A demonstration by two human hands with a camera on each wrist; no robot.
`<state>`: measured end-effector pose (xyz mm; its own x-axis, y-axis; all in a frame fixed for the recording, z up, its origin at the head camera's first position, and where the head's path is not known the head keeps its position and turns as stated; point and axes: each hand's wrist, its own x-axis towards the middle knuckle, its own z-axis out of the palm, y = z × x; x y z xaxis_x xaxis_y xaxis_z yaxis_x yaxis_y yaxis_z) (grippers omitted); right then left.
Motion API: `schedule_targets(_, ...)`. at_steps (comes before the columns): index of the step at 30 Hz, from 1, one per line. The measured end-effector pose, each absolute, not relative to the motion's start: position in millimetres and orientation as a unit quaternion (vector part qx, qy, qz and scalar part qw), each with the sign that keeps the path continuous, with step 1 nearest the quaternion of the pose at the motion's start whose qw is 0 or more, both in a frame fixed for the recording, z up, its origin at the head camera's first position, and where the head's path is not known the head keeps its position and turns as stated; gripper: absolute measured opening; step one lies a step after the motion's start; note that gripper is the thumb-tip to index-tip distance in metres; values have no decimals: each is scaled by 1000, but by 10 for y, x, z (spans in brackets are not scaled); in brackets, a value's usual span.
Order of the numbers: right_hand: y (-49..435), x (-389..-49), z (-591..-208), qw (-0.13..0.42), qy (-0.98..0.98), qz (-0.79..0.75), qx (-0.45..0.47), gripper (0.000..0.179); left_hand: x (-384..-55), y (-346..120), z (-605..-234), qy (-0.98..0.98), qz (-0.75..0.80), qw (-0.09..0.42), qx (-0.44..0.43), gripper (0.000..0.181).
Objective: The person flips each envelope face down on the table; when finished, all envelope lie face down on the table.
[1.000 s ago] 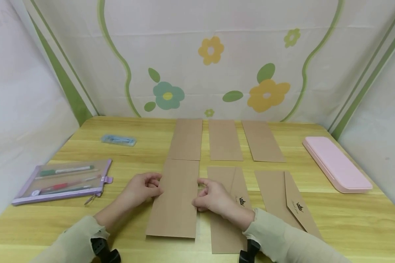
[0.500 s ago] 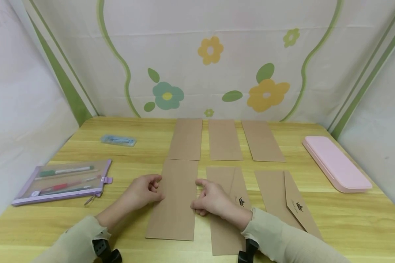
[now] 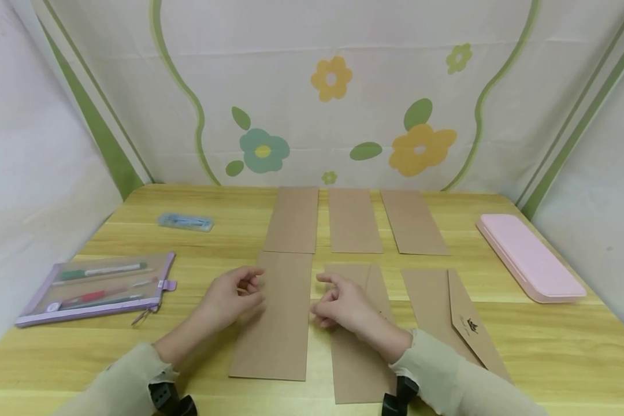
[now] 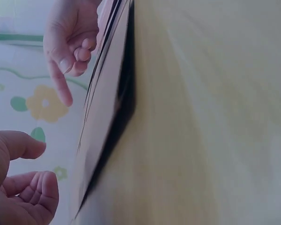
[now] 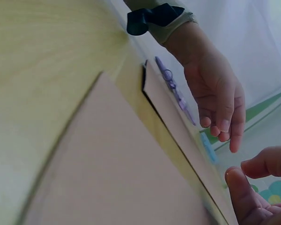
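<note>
In the head view a kraft-paper envelope (image 3: 275, 341) lies plain side up on the table, its far edge meeting another brown paper rectangle (image 3: 293, 219). My left hand (image 3: 229, 300) hovers at its left edge, fingers loosely bent, holding nothing. Just off its right edge is my right hand (image 3: 345, 306), thumb and forefinger apart, partly covering a second envelope (image 3: 361, 370) whose flap faces up. In the left wrist view, a gap separates my left hand (image 4: 18, 187) from the envelope (image 4: 100, 103). The right wrist view shows my right hand's fingertips (image 5: 234, 176) gripping nothing.
A third envelope (image 3: 437, 306) with a crown print lies to the right. Two brown rectangles (image 3: 355, 222) stand in the back row's middle and right. A pink case (image 3: 530, 254) is far right; a purple-edged pen pouch (image 3: 104, 283) and small blue packet (image 3: 185, 222) are left.
The plain envelope's near edge has settled flat on the table. Both hands have let go of its sides and risen slightly, the right one drawing away to the right.
</note>
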<state>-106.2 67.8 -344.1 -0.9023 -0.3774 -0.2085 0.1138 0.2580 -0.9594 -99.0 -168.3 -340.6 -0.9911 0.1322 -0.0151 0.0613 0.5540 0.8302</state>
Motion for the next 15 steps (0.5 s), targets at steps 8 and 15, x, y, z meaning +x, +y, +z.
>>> schedule_targets(8,963,-1134,-3318,164,778,-602,-73,62,-1028,-1423,-3369,834,541,71,82,40)
schedule_targets(15,1307,-1129,-3263,148,790,-594,-42,60,-1100,-1185,-3372,803,574,116,109,42)
